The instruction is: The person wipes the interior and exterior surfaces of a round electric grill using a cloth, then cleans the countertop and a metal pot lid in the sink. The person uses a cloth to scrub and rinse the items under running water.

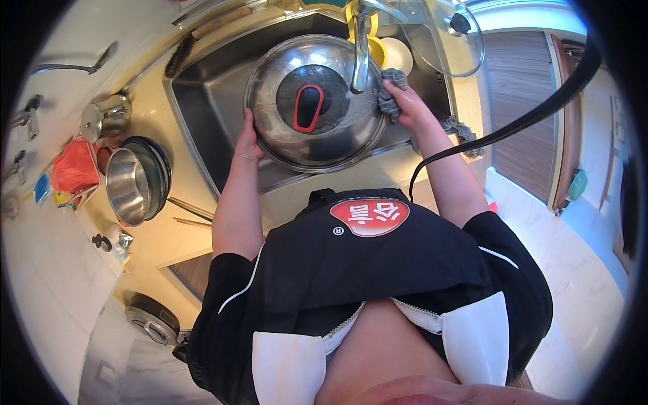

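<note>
A large domed metal pan lid (268, 101), with a dark centre and a red-rimmed black handle, lies handle up over the stainless steel sink (202, 106). My left hand (249, 139) grips its left edge; the fingers beneath are hidden. At the lid's right edge, my right hand (409, 104) holds a grey cloth (389, 104) against the rim. The chrome faucet (360, 61) reaches over the lid's right part. Behind it in the sink are a yellow bowl (377, 50) and a white bowl (397, 54).
Nested metal bowls (129, 185), a metal pot (109, 119), a red plastic bag (75, 166) and chopsticks (191, 210) are on the left counter. A brush (179, 54) lies by the sink's back left corner. A glass lid (468, 55) and a grey scourer (466, 136) are at the right.
</note>
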The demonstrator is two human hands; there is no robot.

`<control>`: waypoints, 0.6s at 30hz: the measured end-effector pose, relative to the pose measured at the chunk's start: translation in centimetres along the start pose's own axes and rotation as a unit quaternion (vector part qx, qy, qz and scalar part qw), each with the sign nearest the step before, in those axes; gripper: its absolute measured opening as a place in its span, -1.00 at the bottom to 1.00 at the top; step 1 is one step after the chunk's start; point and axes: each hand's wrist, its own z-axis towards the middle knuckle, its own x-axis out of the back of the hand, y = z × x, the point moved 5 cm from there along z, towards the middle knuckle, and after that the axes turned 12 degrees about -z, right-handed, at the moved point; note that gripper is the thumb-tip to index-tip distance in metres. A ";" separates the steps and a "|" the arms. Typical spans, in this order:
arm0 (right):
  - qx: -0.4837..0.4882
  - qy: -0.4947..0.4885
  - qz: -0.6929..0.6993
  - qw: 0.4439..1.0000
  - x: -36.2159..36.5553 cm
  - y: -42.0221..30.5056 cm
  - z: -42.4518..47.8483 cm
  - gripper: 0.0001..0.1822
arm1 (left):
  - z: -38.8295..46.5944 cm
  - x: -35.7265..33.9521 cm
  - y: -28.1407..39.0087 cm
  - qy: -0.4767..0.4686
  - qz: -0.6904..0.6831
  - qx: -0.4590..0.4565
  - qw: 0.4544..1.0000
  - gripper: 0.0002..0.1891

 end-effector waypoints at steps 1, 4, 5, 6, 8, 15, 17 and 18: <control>-0.002 0.002 -0.010 1.000 -0.4 0.5 0.4 -0.70 | -0.2 0.1 0.7 0.001 0.006 -0.014 1.000 -0.27; -0.012 -0.001 -0.016 1.000 -1.6 1.2 0.4 -0.69 | -0.7 1.1 1.0 0.005 0.001 -0.018 1.000 -0.32; -0.017 0.000 -0.017 1.000 -1.5 1.2 -0.2 -0.69 | -0.6 1.4 0.8 0.002 0.000 -0.014 1.000 -0.32; -0.022 0.001 -0.021 1.000 -0.9 1.0 -0.9 -0.70 | -0.1 1.9 0.3 -0.003 0.000 -0.021 1.000 -0.31; -0.002 0.019 -0.015 1.000 -0.2 0.2 -2.4 -0.74 | 1.4 2.5 -1.0 -0.015 -0.001 -0.031 0.999 -0.31; 0.079 0.040 -0.028 0.996 1.2 -1.7 -0.2 -0.69 | -1.5 -3.2 0.1 0.012 0.049 -0.043 0.998 -0.31; 0.253 0.186 -0.222 0.923 2.3 -5.7 0.9 -0.62 | -1.8 -2.2 0.6 0.005 0.035 -0.047 0.998 -0.32; 0.267 0.202 -0.195 0.922 1.2 -8.3 0.2 -0.60 | -2.0 -1.5 0.8 0.006 0.028 -0.049 0.998 -0.32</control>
